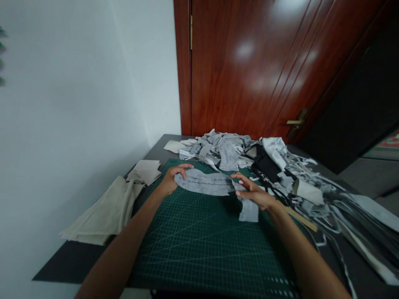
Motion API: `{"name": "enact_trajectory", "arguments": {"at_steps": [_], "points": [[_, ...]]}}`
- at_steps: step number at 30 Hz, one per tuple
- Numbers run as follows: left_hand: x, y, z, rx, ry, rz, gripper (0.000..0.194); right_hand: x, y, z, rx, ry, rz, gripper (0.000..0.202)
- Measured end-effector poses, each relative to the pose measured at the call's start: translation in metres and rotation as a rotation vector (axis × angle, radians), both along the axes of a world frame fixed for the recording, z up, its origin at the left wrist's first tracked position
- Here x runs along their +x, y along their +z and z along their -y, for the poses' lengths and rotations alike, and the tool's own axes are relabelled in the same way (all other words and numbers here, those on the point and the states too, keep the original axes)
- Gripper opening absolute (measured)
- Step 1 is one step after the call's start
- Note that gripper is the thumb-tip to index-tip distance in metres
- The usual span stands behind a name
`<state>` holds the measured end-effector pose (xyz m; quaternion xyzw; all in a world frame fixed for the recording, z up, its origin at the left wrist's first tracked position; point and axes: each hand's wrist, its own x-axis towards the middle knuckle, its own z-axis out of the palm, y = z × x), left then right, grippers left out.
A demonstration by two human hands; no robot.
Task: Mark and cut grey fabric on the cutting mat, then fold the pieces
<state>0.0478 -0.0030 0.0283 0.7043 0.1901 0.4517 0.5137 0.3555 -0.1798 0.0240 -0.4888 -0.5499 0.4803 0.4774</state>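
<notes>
A grey denim-like fabric piece [205, 183] with stitched lines lies across the far part of a dark green cutting mat [199, 245]. My left hand [173, 177] pinches the piece's left end between thumb and fingers. My right hand [255, 194] rests palm down on the piece's right end, fingers spread, where a narrower strip [249, 211] hangs toward me over the mat.
A heap of grey fabric scraps [221, 151] lies behind the mat. Black, white and grey strips [311, 191] sprawl to the right. Folded beige cloth [106, 211] and beige pieces [146, 170] sit on the left, near the white wall. A red-brown door [264, 66] stands behind the dark table [75, 261].
</notes>
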Motion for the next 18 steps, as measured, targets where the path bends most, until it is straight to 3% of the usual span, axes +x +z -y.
{"name": "enact_trajectory", "arguments": {"at_steps": [3, 5, 9, 12, 14, 16, 18], "points": [[-0.015, -0.003, -0.009, 0.13, -0.164, -0.502, 0.008, 0.019, -0.006, 0.004, -0.067, 0.059, 0.225, 0.054], [-0.021, -0.006, -0.013, 0.202, -0.204, -0.692, 0.02, 0.025, -0.011, 0.004, -0.153, 0.062, 0.355, 0.056], [-0.03, -0.002, -0.014, 0.245, -0.314, -0.816, 0.039, 0.02, -0.014, 0.001, -0.313, 0.036, 0.548, 0.07], [-0.041, 0.004, -0.016, 0.211, -0.359, -0.852, 0.05, 0.009, -0.01, 0.0, -0.278, 0.041, 0.762, 0.074], [-0.045, 0.004, -0.019, 0.206, -0.26, -0.894, 0.037, 0.002, -0.009, 0.001, -0.208, 0.001, 0.904, 0.077], [-0.043, 0.001, -0.02, 0.228, -0.056, -0.93, 0.026, -0.003, -0.009, 0.002, -0.184, -0.028, 0.971, 0.081], [-0.036, -0.003, -0.018, 0.26, 0.155, -0.935, 0.028, -0.006, -0.011, 0.004, -0.212, -0.032, 0.982, 0.079]]}}
